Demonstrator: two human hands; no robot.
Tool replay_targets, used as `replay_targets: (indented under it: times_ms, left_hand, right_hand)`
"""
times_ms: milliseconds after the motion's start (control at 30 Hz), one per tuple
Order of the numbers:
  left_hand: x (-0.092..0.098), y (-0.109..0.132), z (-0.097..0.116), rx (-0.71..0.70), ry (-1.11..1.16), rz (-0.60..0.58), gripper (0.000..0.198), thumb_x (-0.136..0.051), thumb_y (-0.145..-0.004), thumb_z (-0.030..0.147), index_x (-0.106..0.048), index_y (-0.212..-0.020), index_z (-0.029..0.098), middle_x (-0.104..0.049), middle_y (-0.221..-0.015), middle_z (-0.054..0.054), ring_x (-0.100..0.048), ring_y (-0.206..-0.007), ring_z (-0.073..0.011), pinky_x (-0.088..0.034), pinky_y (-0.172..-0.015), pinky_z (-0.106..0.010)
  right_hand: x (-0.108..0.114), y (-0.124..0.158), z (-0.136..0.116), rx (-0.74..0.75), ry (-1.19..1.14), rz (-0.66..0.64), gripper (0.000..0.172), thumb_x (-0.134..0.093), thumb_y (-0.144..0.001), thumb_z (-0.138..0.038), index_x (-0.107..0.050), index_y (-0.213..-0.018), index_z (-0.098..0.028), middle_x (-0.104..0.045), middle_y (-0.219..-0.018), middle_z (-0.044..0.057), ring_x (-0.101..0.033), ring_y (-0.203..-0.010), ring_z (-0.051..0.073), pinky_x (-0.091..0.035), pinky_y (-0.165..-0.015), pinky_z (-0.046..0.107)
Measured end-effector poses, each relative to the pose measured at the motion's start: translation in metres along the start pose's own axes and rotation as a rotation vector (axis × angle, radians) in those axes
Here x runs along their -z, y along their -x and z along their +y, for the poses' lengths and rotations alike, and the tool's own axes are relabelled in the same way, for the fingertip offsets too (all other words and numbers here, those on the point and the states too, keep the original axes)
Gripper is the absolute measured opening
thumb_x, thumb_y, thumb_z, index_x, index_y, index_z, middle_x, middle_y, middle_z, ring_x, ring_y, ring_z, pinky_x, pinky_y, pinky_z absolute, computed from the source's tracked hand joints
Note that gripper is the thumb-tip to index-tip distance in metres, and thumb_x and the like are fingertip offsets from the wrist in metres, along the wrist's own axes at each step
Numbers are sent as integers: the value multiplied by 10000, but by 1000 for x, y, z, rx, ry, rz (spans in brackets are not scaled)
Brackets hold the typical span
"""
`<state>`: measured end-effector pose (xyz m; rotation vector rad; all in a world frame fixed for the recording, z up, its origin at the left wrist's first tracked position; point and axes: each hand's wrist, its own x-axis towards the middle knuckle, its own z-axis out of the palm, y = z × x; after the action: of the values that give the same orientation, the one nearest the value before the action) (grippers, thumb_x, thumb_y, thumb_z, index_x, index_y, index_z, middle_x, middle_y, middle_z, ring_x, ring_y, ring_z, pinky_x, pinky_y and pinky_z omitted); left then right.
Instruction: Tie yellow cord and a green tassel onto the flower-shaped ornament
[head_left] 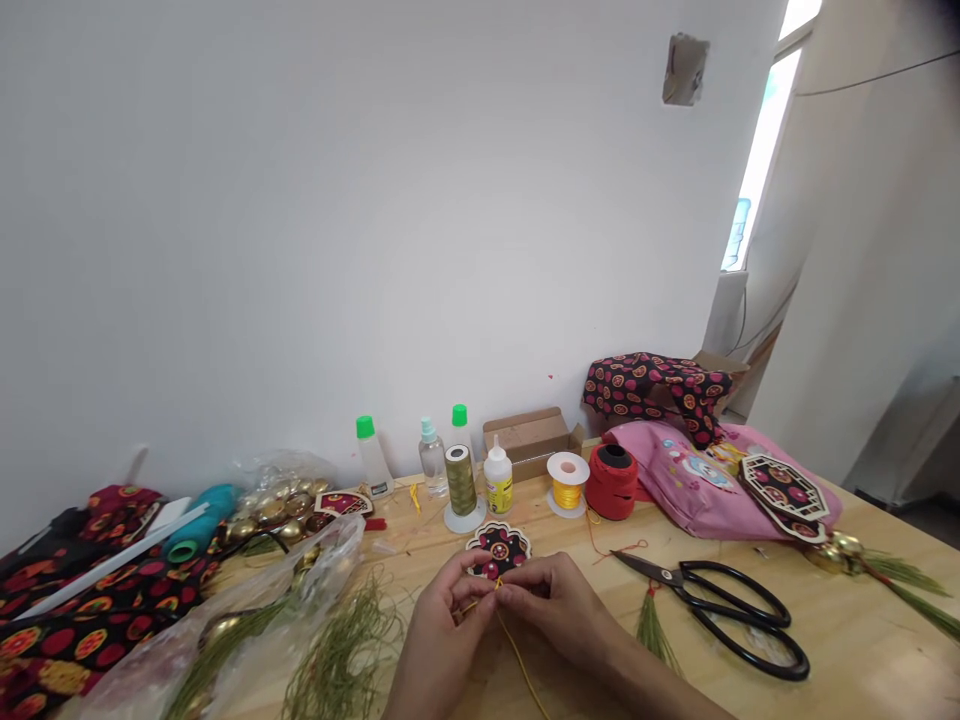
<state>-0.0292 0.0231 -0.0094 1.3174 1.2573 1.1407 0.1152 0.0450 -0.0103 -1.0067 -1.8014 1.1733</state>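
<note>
Close together at the front of the table, my left hand [448,625] and my right hand [551,605] pinch a thin yellow cord [517,652]. Its loose end trails down toward the lower edge of the view. Just beyond my fingertips lies a scalloped ornament [501,545] with a pale border and a dark red patterned face. The cord meets my fingers at the ornament's near edge; whether it is tied there is hidden. To the right lie black-handled scissors [720,600] with a small green tassel [655,630] under the blades.
Behind stand an olive thread spool [460,485], glue bottle [498,480], yellow cord spool [568,490] and red thread cone [611,485]. Loose green threads [345,645] and plastic bags [255,630] lie left. A pink bag [675,490] with a finished-looking ornament [780,490] sits right.
</note>
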Motion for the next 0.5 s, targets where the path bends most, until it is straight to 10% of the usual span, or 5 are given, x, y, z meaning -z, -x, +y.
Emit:
replay_targets:
  times_ms: [267,500]
  left_hand:
    - [-1,-4,1,53,71,11,412,-649,-599,277,-514,-963,141,-688,-613,-22,-609,-632,-161,-420,-605,-228]
    - [10,-8,-3,45,155,155,436,-712,-492,333,-569,-852,133,-687,-565,-32,-619,-589,-180,-442,-598,-254]
  right_hand:
    - [-9,-6,3,-168,-375,148,189,-625,-569,-297,-594,-533,-114,-495,-490,-22,-382,-475,71,-290,-484,194]
    - [47,16,-25,-101,-691,-151,321,-654,-510,-427,-480,-550,-160,-299,-475,-72,-232,-395,34,-177,-384,171]
